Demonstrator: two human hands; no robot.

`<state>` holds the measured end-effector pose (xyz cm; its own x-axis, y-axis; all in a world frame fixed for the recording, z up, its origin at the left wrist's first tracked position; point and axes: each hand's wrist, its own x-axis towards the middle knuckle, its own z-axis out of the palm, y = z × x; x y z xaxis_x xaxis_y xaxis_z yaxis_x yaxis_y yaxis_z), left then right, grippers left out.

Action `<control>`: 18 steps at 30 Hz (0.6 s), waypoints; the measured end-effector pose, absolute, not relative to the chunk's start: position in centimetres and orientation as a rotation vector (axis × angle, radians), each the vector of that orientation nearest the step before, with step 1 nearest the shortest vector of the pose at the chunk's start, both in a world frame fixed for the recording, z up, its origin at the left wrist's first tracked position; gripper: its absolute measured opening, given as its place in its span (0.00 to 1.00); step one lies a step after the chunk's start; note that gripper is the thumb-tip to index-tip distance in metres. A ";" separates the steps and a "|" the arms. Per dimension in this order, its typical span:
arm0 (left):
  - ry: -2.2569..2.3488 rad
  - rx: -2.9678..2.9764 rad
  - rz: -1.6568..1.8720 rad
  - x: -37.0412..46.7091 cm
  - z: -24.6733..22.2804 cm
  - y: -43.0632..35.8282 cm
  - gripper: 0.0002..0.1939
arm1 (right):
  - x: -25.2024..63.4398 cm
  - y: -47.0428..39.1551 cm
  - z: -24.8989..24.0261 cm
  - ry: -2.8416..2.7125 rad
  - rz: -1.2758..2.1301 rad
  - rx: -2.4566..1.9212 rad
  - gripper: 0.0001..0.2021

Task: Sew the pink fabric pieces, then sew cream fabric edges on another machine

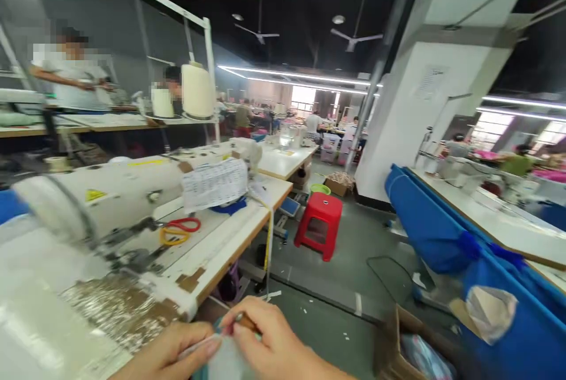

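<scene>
At the bottom of the view, my left hand (177, 349) pinches the edge of a pale fabric piece (226, 362) between thumb and fingers. My right hand (276, 341) is closed close beside it, fingertips at the same fabric. A small brown-handled tool (247, 323) is tucked in the right hand; its working end is hidden. Teal shows along the fabric's side. Up and left of the hands stands a white sewing machine (119, 188) on its table (230, 232). Scissors (180, 231) with red and yellow handles lie by the machine.
A printed sheet (216, 184) leans on the machine. A yellow tape measure (268, 238) hangs off the table edge. Beyond stands a red stool (321, 225). To the right are a cardboard box (389, 341) and blue cloth (442, 244) along another table. People work farther back.
</scene>
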<state>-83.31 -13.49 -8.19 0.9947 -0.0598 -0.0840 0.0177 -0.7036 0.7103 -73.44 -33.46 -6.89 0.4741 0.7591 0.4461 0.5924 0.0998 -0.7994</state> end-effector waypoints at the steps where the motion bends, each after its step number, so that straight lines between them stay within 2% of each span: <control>1: -0.020 2.309 -0.175 -83.0 -8.0 -13.0 0.31 | -73.6 -33.2 -7.1 -1.197 0.146 -1.590 0.11; 6: -0.069 2.567 -0.102 -80.9 -9.3 -11.4 0.26 | -74.2 -32.3 -8.8 -1.069 0.194 -1.721 0.10; 10: -0.395 2.973 -0.230 -81.8 -10.9 -11.1 0.16 | -75.2 -32.2 -10.8 -0.956 0.261 -1.824 0.12; 13: -0.462 2.953 -0.328 -82.8 -10.3 -10.8 0.17 | -76.2 -32.7 -12.3 -0.887 0.284 -1.823 0.15; 16: -0.395 2.862 -0.281 -83.2 -10.0 -10.5 0.17 | -77.3 -33.4 -13.4 -0.812 0.328 -1.805 0.19; 18: -0.360 2.837 -0.220 -83.6 -10.6 -10.5 0.24 | -78.0 -33.7 -13.5 -0.734 0.325 -1.804 0.20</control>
<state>-83.60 -10.51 -10.57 0.9575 -0.2644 -0.1150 -0.2230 -0.9319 0.2861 -77.96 -33.71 -13.52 0.7697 0.6245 0.1327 0.3218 -0.2000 -0.9254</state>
